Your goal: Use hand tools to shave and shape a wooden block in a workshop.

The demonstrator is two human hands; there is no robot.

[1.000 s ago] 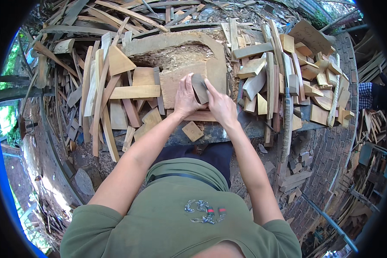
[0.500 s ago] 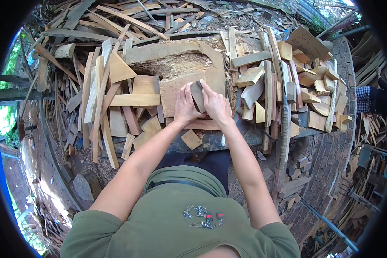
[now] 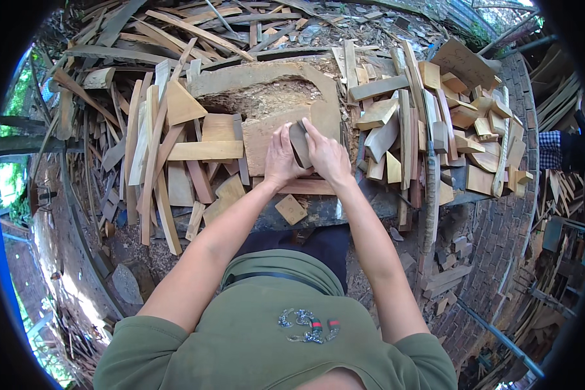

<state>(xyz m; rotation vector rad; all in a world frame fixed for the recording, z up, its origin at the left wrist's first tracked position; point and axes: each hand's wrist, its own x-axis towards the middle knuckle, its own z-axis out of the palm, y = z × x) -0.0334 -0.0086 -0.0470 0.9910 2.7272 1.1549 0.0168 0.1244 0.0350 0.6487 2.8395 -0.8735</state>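
right now i see a small dark wood piece (image 3: 299,144) just above centre, standing on edge on a broad flat slab (image 3: 266,133). my left hand (image 3: 281,159) grasps it from nine o'clock, my right hand (image 3: 328,156) from three. at three o'clock lie stacked pale offcuts (image 3: 435,123); at nine, long thin slats (image 3: 153,149); at six, a small square block (image 3: 290,209).

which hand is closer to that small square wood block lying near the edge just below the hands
Left. The left hand sits almost straight above the square block, gripping the dark wood piece. The right hand grips the same piece but lies farther off, up and to the block's right.
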